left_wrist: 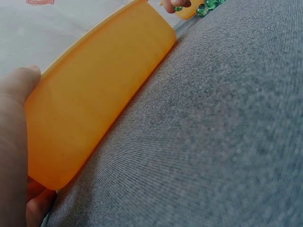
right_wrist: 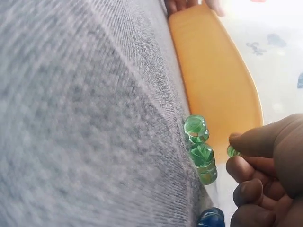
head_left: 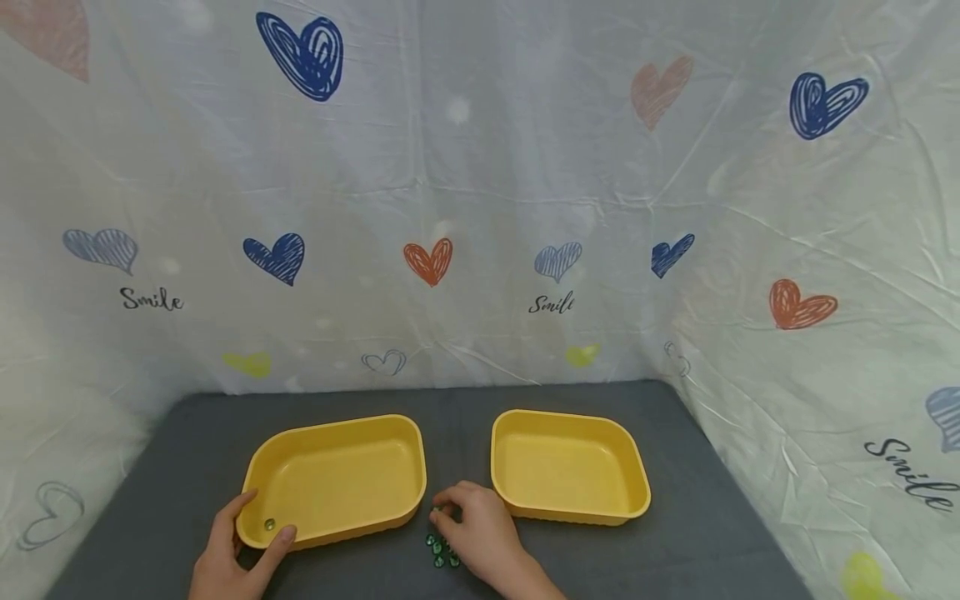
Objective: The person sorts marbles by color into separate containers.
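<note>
My left hand (head_left: 236,550) holds the near left corner of a yellow plastic tray (head_left: 352,475), thumb on the front rim and fingers around the left side. Inside that corner lies one small glass marble (head_left: 270,525). Between thumb and forefinger, my right hand (head_left: 483,529) pinches a green marble (right_wrist: 232,151), raised just off the tabletop beside the tray's right end. Under and beside this hand, several green glass marbles (right_wrist: 202,156) sit in a cluster on the cloth; the hand partly covers them in the head view.
A second yellow tray (head_left: 570,467) stands to the right, behind my right hand. At the bottom of the right wrist view shows a blue marble (right_wrist: 211,217). Dark grey cloth (head_left: 457,425) covers the table, and a white curtain (head_left: 487,325) with printed hearts hangs behind it.
</note>
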### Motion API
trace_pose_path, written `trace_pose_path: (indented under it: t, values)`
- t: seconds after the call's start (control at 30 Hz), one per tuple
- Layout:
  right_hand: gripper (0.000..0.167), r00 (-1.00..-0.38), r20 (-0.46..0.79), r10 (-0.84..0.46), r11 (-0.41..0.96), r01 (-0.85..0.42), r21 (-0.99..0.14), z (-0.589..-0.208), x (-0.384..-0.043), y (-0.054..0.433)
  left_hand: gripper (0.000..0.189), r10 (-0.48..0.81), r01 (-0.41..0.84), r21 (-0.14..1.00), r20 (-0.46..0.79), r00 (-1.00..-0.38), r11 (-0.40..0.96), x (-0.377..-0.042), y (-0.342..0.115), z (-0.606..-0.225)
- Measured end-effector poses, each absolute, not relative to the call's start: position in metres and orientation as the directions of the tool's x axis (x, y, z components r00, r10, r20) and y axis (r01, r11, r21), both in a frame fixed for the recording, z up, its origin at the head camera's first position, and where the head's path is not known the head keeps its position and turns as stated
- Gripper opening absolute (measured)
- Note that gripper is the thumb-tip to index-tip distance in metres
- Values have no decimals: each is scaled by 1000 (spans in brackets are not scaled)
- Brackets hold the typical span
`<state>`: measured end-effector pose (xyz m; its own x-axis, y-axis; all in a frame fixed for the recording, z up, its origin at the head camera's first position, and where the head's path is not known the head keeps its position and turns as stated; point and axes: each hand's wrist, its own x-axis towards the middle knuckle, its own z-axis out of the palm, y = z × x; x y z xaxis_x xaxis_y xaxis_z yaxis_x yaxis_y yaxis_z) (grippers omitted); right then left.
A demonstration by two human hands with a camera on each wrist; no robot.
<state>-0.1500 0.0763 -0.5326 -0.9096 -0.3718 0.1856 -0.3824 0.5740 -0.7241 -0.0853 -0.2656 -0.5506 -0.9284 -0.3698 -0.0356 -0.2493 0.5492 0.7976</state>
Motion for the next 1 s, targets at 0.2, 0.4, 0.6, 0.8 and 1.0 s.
trace_pose_path:
  t: [0.2, 0.4, 0.6, 0.8, 1.0]
  values:
    - [9, -902, 222, -369, 554, -406, -727, -526, -147, 76, 105, -374, -253, 798, -37, -927, 547, -85, -266, -551]
    - [8, -900, 275, -337, 520, -422, -743, -522, -147, 76, 105, -376, -258, 790, -37, -926, 556, -85, -265, -551]
    - [8, -904, 307, -297, 489, -421, -764, -514, -146, 77, 104, -368, -242, 789, -22, -930, 565, -86, -265, -551]
    - [10, -906, 320, -278, 462, -418, -782, -506, -149, 78, 106, -358, -233, 792, -20, -934, 565, -88, -265, -551]
    - [12, -910, 301, -285, 380, -396, -836, -495, -157, 63, 104, -376, -235, 810, -20, -926, 537, -85, -265, -552]
